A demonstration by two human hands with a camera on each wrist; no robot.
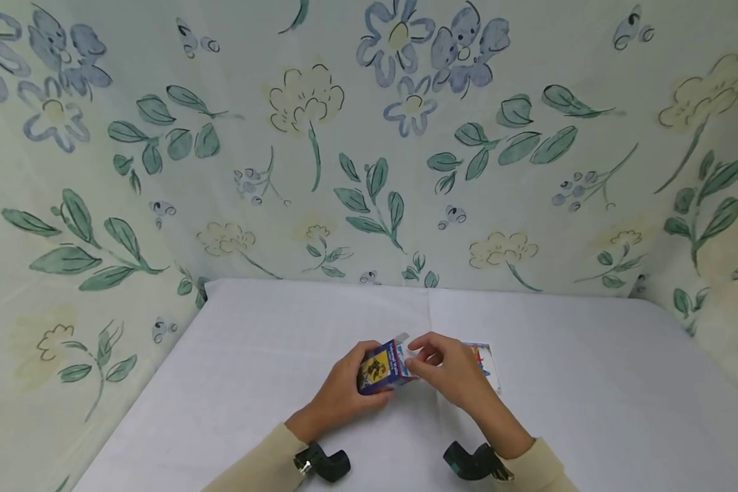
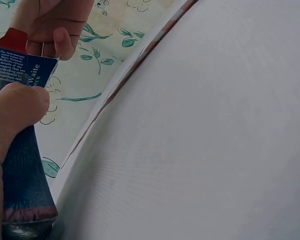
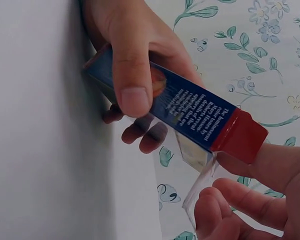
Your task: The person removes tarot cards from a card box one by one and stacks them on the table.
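My left hand [image 1: 344, 389] grips a small blue card box [image 1: 376, 370] with a yellow picture panel, its thumb lying along a printed side. In the right wrist view a red end flap [image 3: 241, 137] sticks out from the box's open end, and a pale flap [image 3: 202, 182] hangs beside it. My right hand [image 1: 449, 365] is at that end, fingers loosely bent, thumb and index finger apart. One digit passes behind the red flap; other fingertips lie close to the pale flap, and whether they touch it I cannot tell.
Behind the right hand a flat white item with red and blue print [image 1: 488, 365] lies on the white-covered table [image 1: 270, 342]. Floral cloth [image 1: 369, 171] hangs along the back and sides. Black wrist mounts [image 1: 329, 463] stick out from both forearms.
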